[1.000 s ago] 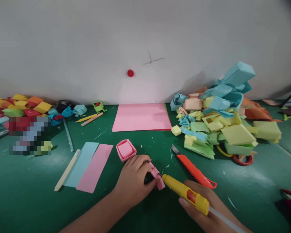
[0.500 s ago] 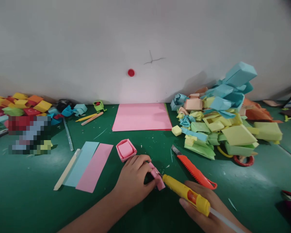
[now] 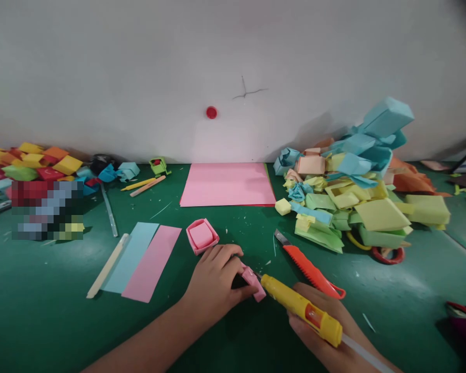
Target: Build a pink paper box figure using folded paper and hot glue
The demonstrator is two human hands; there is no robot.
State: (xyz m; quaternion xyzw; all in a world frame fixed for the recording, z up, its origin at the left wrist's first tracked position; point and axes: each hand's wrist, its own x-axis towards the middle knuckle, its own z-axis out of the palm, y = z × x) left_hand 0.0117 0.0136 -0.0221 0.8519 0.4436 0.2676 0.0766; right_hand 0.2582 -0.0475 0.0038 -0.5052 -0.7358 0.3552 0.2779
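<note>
Between the thumb and fingers of my left hand [image 3: 217,282] is a small folded strip of pink paper [image 3: 253,282], pressed down near the table. My right hand [image 3: 322,326] is wrapped round a yellow hot glue gun [image 3: 301,305], with a clear glue stick coming out of its back end. The gun's nozzle points left and is at the right side of the folded strip; I cannot tell if it touches. Just beyond my left fingers stands a small pink paper box [image 3: 202,236] with a pink block inside. An orange cutter knife [image 3: 312,269] lies beyond my right hand.
Left of my hands lie a pink paper strip [image 3: 155,264], a blue strip [image 3: 130,259] and a pale stick [image 3: 107,267]. Pink sheets [image 3: 227,184] are stacked by the wall. A heap of paper pieces [image 3: 349,191] stands right, coloured paper blocks [image 3: 42,160] left.
The pink strip's lower end, flat before, is now folded up by my left thumb. The glue gun has shifted slightly right. The whole view has tilted a little.
</note>
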